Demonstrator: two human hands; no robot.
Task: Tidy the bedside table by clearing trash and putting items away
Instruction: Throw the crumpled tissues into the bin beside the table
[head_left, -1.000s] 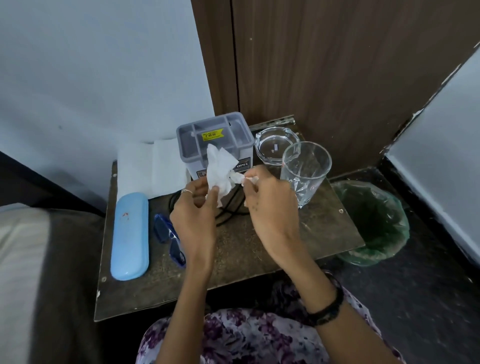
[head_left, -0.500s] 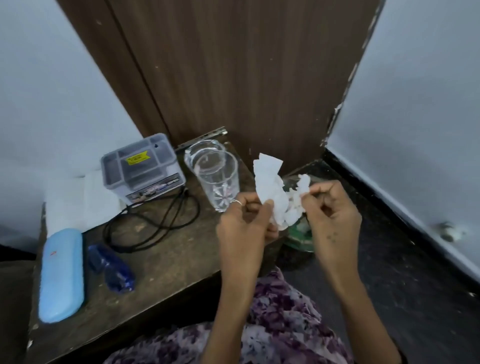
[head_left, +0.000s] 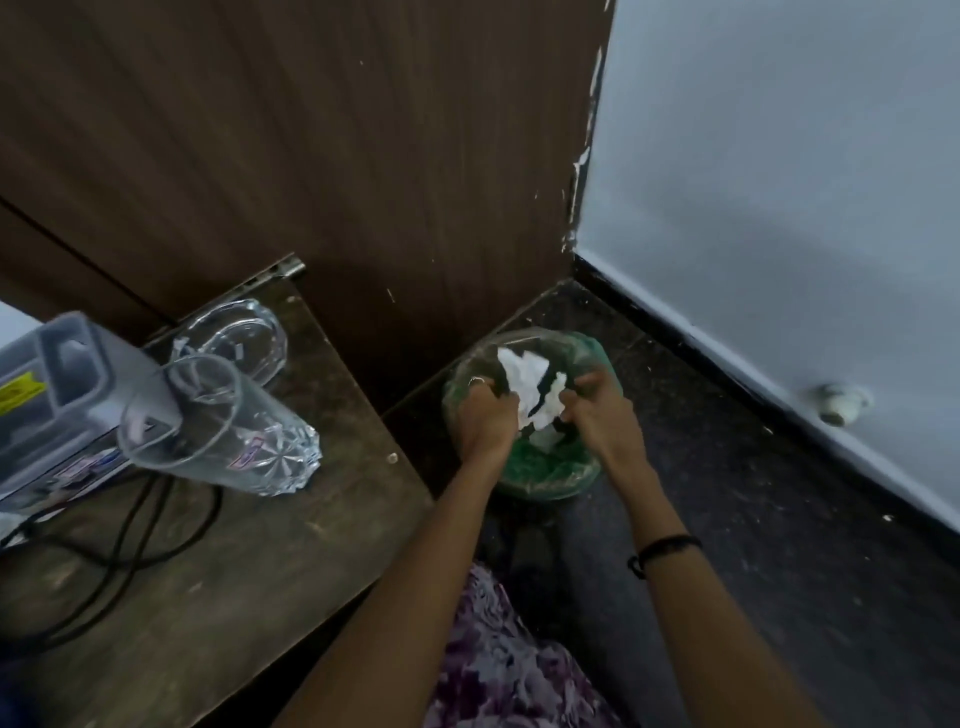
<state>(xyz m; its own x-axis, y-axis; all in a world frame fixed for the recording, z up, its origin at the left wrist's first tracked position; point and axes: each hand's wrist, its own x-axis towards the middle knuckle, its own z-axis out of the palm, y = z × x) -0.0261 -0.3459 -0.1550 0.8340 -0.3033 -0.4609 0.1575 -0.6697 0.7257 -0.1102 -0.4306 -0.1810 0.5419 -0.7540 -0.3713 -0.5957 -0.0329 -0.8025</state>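
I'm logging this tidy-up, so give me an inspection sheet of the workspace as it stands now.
Surface: worn wooden bedside table, scuffed, beside a wooden panel.
Job's things: crumpled white tissue held over the green-lined bin on the floor.
Clutter: drinking glass, glass ashtray behind it, grey organiser box.
Hands: left hand and right hand both grip the tissue above the bin.
Cables: black cable looped on the table.
Surroundings: dark speckled floor, pale wall with a doorstop.
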